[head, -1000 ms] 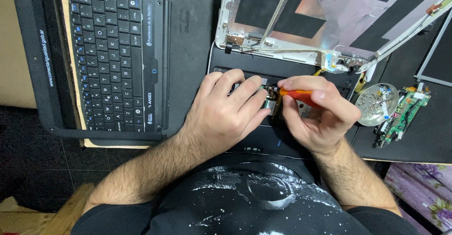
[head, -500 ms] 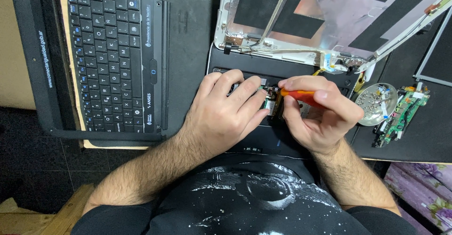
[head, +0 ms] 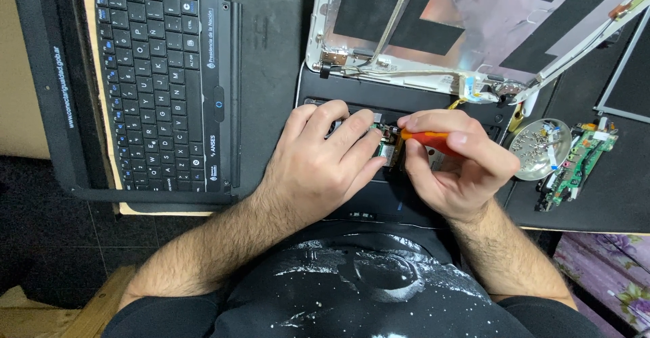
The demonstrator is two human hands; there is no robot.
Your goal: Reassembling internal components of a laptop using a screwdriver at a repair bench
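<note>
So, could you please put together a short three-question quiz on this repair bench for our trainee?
1. True or false: the right hand holds an orange-handled screwdriver.
2. Which lies right of the open laptop base?
A. a mug
B. a round metal dish of screws
C. a phone
3. Fill in: the left hand rests on the laptop base, fingertips by a small green ____.

Key:
1. True.
2. B; a green circuit board lies just beyond it.
3. Card; the screwdriver tip meets it.

The right hand (head: 460, 165) edged the screwdriver (head: 426, 138) slightly leftward.
</note>
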